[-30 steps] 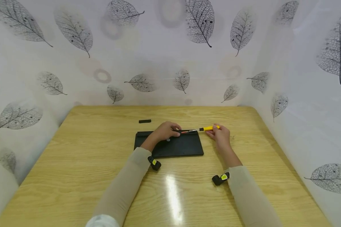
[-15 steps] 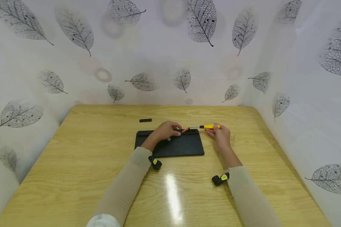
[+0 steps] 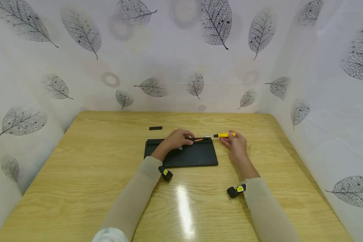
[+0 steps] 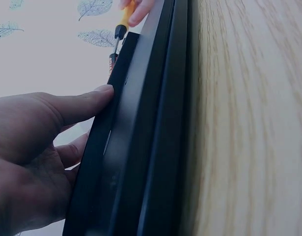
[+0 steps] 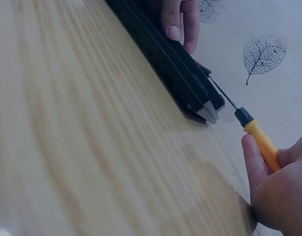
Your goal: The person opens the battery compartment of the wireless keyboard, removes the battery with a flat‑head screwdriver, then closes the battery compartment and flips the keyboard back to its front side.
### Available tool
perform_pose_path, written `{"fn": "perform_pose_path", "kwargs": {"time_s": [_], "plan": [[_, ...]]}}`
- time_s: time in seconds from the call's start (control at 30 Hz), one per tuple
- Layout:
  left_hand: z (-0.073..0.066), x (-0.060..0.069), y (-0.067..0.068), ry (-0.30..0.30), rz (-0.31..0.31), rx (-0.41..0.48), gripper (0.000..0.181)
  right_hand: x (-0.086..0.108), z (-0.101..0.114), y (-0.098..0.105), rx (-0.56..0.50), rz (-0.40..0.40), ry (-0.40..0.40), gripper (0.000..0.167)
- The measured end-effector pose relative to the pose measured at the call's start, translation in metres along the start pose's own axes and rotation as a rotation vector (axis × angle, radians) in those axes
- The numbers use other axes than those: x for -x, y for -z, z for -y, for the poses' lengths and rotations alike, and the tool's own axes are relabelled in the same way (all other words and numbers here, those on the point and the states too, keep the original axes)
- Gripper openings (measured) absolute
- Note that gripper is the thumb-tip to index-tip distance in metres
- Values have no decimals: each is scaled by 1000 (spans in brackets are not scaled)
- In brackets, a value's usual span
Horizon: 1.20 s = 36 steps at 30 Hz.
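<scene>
Leaf-printed walls [image 3: 172,60], wooden table [image 3: 93,161]: left fingers [image 4: 89,102] grip a black panel [image 3: 198,156], right fingers [image 5: 256,164] a screwdriver [image 5: 259,138].

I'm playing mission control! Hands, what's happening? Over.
Left hand holding black board. Right hand gripping yellow screwdriver, tip at battery. Nothing visibly in the way; small black strip lies beyond board.

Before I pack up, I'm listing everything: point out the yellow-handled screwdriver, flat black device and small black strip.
Yellow-handled screwdriver [image 5: 244,117], right wrist view: the black collar.
Flat black device [image 3: 195,155], head view: its broad face.
Small black strip [image 3: 155,128], head view: its middle.
</scene>
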<state>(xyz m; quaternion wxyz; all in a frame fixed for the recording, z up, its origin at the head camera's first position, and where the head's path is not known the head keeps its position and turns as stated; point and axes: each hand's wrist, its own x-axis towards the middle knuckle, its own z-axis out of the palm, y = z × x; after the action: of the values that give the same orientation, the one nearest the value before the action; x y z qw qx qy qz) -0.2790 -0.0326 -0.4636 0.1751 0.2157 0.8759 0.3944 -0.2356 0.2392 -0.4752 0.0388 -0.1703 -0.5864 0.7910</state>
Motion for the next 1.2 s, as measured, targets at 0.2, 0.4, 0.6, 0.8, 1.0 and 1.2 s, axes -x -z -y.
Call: {"fn": "perform_pose_path", "kwargs": {"time_s": [0.2,0.4,0.6,0.8,1.0,1.2], "plan": [[0,1,2,10,0,9,29,-2,6,3,-29,26,-14,49],[0,2,4,7,-1,3,29,-6,10,11,34,66,16,48],[0,3,5,6,-11,0,29,-6,11,15,168,155,130,53],[0,3,3,-11,1,6,29,-4,17,27,305,223,221,52],[1,2,1,-19,0,5,29,-2,29,40,513,269,224,46],[1,2,0,-19,3,1,28,0,39,51,859,321,265,42]]}}
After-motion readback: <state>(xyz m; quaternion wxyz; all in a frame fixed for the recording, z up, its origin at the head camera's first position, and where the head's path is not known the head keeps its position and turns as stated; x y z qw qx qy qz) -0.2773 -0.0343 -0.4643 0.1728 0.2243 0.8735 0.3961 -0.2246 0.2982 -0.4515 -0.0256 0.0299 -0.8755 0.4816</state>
